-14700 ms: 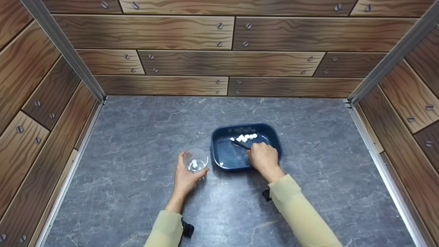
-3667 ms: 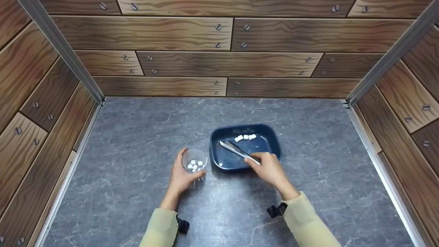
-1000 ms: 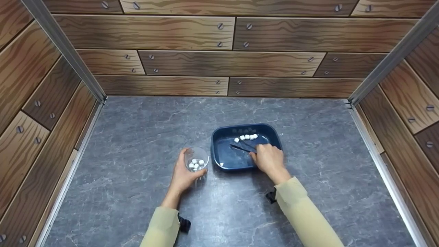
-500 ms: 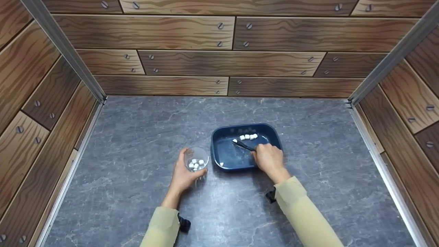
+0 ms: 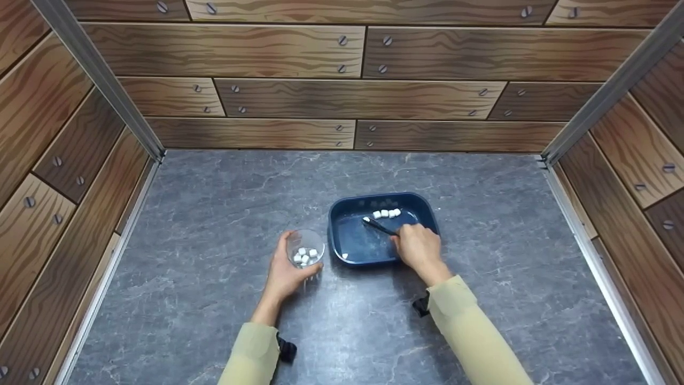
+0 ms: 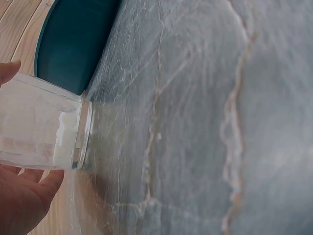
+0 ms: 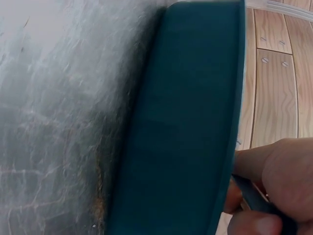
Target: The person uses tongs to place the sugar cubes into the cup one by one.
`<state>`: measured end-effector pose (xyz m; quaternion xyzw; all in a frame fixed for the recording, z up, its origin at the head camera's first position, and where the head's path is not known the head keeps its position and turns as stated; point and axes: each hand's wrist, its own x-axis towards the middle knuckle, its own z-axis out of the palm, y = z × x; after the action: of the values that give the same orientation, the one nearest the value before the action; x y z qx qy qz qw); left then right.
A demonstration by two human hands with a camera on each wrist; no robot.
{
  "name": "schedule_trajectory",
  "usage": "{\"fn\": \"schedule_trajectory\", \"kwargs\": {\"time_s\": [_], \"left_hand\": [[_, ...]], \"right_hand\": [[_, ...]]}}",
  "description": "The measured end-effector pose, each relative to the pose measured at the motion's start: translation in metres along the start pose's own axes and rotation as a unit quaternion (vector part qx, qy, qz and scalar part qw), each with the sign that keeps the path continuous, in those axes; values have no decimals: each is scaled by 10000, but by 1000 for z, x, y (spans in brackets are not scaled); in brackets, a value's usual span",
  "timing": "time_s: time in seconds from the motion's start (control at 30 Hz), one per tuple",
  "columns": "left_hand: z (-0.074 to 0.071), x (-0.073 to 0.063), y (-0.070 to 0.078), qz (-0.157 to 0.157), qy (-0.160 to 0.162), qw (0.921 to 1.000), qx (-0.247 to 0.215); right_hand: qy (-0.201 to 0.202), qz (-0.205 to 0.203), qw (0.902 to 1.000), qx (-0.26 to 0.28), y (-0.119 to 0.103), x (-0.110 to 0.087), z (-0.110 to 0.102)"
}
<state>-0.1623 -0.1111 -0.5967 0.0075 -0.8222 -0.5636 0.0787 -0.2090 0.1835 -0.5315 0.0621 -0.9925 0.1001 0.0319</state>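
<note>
My left hand (image 5: 283,275) holds a clear glass (image 5: 306,239) upright on the floor, thumb and fingers on opposite sides. Several small white marshmallow-like cubes (image 5: 305,259) lie at its bottom; the left wrist view shows them through the glass (image 6: 34,117). Over a dark blue dish (image 5: 355,240), my right hand (image 5: 419,247) grips tongs (image 5: 381,228) pointing left. Their closed tips meet a white cube (image 5: 366,219), partly covered. Behind them, more cubes (image 5: 385,213) stand in a short row. The right wrist view shows fingers round the tongs (image 7: 254,196), tips hidden behind the dish wall.
A small white piece (image 5: 344,256) lies in the dish's near left corner. The dish stands close to the glass, on its right. Grey marbled flooring (image 5: 224,203) surrounds both, enclosed by wood-patterned walls (image 5: 288,99) with metal corner posts.
The glass holds more cubes than 14.7 s ago, and the dish's row is shorter. One second ago the tongs were spread; since then they have closed at the leftmost cube, slightly apart from the row.
</note>
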Motion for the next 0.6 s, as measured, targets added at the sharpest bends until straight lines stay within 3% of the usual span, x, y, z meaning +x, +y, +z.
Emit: {"fn": "schedule_trajectory", "kwargs": {"time_s": [0.23, 0.6], "left_hand": [[0, 0, -1, 75, 30, 10000, 43], [0, 0, 0, 29, 10, 10000, 6]], "right_hand": [[-514, 497, 9949, 715, -1, -2, -6], [-752, 399, 9805, 1771, -3, -11, -14]]}}
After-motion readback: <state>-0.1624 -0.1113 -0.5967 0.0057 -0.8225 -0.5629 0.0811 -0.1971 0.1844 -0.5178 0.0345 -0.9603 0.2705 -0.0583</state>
